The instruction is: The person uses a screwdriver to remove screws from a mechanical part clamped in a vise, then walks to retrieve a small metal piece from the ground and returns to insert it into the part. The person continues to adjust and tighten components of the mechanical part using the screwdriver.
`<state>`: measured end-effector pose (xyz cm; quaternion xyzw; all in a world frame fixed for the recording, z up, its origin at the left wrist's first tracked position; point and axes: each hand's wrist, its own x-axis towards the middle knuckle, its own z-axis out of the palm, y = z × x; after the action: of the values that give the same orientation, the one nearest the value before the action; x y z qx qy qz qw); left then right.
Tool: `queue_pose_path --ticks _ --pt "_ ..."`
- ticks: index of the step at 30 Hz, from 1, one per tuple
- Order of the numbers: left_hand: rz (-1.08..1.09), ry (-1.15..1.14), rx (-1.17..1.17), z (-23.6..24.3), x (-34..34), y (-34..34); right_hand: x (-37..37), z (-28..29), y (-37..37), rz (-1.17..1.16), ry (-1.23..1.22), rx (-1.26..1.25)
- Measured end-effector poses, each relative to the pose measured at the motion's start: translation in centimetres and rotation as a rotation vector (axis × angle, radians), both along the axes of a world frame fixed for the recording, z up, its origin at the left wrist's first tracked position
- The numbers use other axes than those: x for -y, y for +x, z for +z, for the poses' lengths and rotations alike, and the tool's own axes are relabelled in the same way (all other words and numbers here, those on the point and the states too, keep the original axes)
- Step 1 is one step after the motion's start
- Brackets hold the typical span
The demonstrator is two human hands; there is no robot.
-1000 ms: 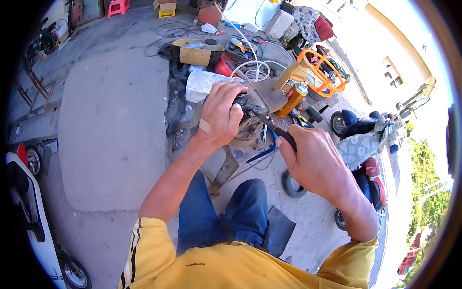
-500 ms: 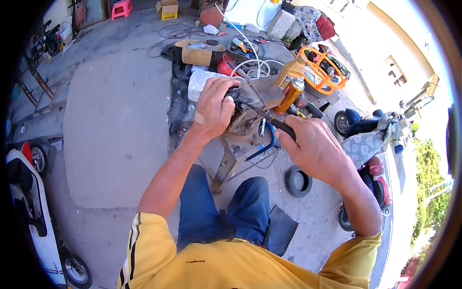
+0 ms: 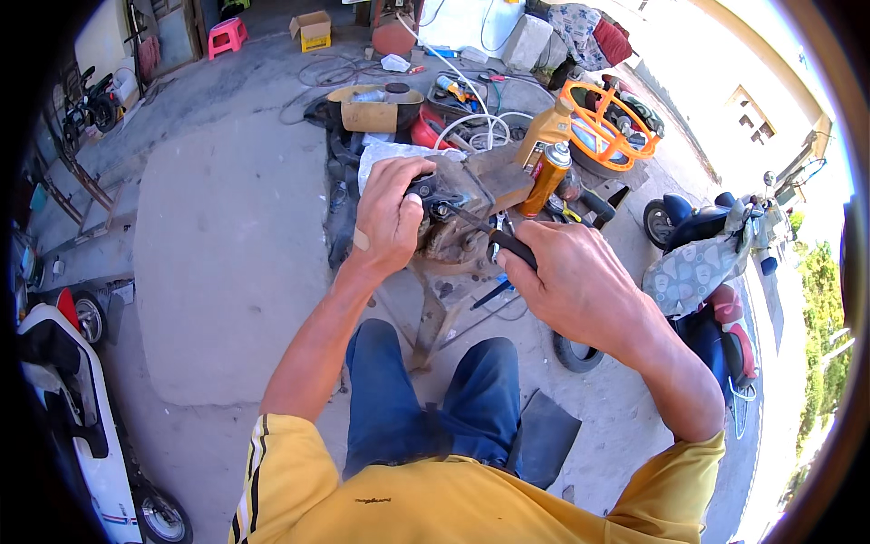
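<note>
My left hand (image 3: 390, 213) is closed on a small dark metal part (image 3: 422, 188), which it holds against the near end of a worn, rusty bench vise (image 3: 503, 186). The fingers hide much of the part, so its exact kind does not show. My right hand (image 3: 571, 276) is wrapped round the black handle of a screwdriver (image 3: 517, 248). The slim shaft slants up and left from that hand, and its tip meets the part beside my left thumb. Below the vise stands a metal leg (image 3: 435, 317), with a blue-handled tool (image 3: 492, 295) next to it.
An orange spray can (image 3: 546, 179) and a tan oil bottle (image 3: 548, 127) stand right of the vise. Behind are an orange wheel rim (image 3: 603, 136), a tub (image 3: 381, 113) and a white hose (image 3: 492, 136). A tyre (image 3: 577, 352) lies on the ground; scooters (image 3: 693, 222) are parked at the right.
The screwdriver and my right hand have shifted slightly left, and the handle sits nearer the vise. My left hand stays on the part. The whole view has shifted a little.
</note>
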<state>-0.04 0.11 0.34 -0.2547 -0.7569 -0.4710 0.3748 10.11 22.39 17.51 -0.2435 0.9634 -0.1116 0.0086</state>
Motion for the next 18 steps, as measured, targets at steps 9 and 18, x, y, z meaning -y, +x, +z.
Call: queue_pose_path --ticks 9,18 --pt "-0.007 -0.014 0.037 -0.3 -0.4 -0.1 -0.4 1.1 -0.7 0.006 0.131 -0.032" --pt "0.006 0.003 0.146 0.4 -0.5 0.2 -7.2 -1.4 -1.3 0.132 -0.178 -0.288"
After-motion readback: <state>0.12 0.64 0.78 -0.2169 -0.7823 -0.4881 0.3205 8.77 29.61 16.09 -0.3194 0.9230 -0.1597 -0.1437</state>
